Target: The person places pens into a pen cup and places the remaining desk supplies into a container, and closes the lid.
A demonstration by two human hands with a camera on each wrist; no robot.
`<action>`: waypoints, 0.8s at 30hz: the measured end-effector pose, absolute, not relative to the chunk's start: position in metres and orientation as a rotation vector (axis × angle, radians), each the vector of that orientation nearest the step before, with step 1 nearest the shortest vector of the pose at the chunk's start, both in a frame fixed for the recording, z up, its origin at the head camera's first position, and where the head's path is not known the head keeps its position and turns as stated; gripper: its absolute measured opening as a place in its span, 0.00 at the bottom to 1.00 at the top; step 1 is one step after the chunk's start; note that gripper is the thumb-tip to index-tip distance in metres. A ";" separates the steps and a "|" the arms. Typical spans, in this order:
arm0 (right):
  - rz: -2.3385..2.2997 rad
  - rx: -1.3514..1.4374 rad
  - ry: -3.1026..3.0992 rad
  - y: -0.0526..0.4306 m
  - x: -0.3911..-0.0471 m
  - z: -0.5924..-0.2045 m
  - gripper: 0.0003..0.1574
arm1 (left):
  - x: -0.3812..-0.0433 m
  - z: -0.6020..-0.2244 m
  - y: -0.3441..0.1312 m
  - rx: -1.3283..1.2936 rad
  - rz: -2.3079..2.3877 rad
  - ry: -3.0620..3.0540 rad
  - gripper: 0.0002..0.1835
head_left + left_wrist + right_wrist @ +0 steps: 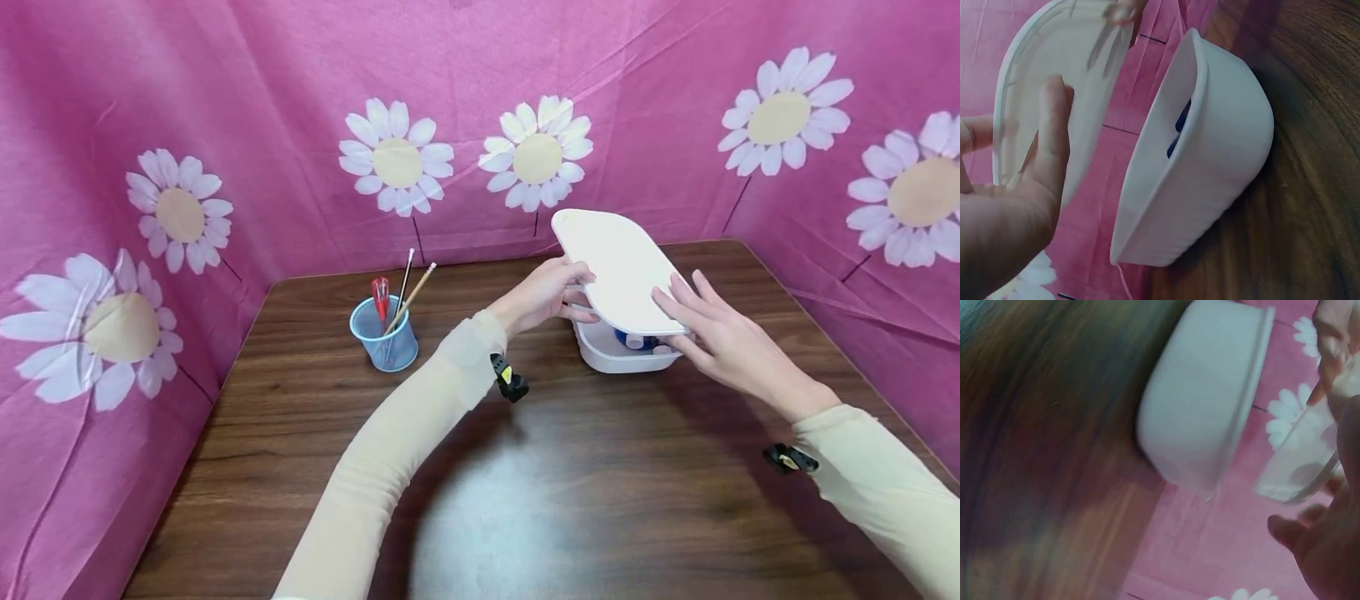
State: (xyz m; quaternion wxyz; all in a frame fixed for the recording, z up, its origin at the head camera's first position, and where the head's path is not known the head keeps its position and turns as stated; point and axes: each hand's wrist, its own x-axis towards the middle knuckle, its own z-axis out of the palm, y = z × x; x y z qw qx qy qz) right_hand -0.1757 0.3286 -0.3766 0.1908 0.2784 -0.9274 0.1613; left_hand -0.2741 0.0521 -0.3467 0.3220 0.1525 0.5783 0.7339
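Note:
A flat white lid [621,265] with rounded corners is held tilted over a white plastic box [624,362]. My left hand [546,293] grips the lid's left edge, thumb on top and fingers spread below. On the opposite edge, my right hand [723,340] holds it with fingers over the top and the thumb underneath. In the left wrist view the lid's rimmed underside [1085,69] faces the box, with a gap between them. Dark blue items [1180,122] show inside the box; the lid hides most of its contents in the head view.
A blue mesh pen cup [390,350] stands left of the box, holding a red pen [380,296], a pencil [414,292] and a thin dark stick. The brown wooden table [600,483] ends at a pink curtain [300,167] with daisies behind and at both sides.

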 end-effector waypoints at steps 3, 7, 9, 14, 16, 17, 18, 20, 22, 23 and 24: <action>0.561 0.795 -2.636 0.334 -0.179 -0.383 0.55 | -0.275 -0.351 0.050 0.406 1.919 1.483 0.05; 0.644 0.734 -2.604 0.341 -0.182 -0.390 0.67 | -0.274 -0.356 0.050 0.406 1.898 1.461 0.14; 0.658 0.697 -2.600 0.343 -0.183 -0.392 0.71 | -0.274 -0.359 0.050 0.400 1.895 1.459 0.22; 0.706 0.648 -2.640 0.346 -0.185 -0.401 0.73 | -0.272 -0.372 0.050 0.379 1.855 1.579 0.22; 0.718 0.654 -2.647 0.347 -0.186 -0.407 0.72 | -0.269 -0.379 0.050 0.390 1.806 1.686 0.15; 0.725 0.661 -2.650 0.348 -0.187 -0.409 0.72 | -0.268 -0.382 0.050 0.401 1.769 1.759 0.13; 0.731 0.668 -2.653 0.349 -0.187 -0.411 0.71 | -0.267 -0.385 0.050 0.415 1.725 1.838 0.11; 0.754 0.682 -2.660 0.351 -0.188 -0.415 0.71 | -0.265 -0.390 0.051 0.446 1.641 1.982 0.11; 0.788 0.692 -2.673 0.351 -0.190 -0.417 0.69 | -0.263 -0.392 0.051 0.466 1.559 2.113 0.13; 0.809 0.696 -2.678 0.351 -0.191 -0.418 0.69 | -0.262 -0.392 0.051 0.470 1.524 2.168 0.15; 0.831 0.698 -2.684 0.350 -0.192 -0.419 0.68 | -0.262 -0.392 0.051 0.473 1.491 2.211 0.16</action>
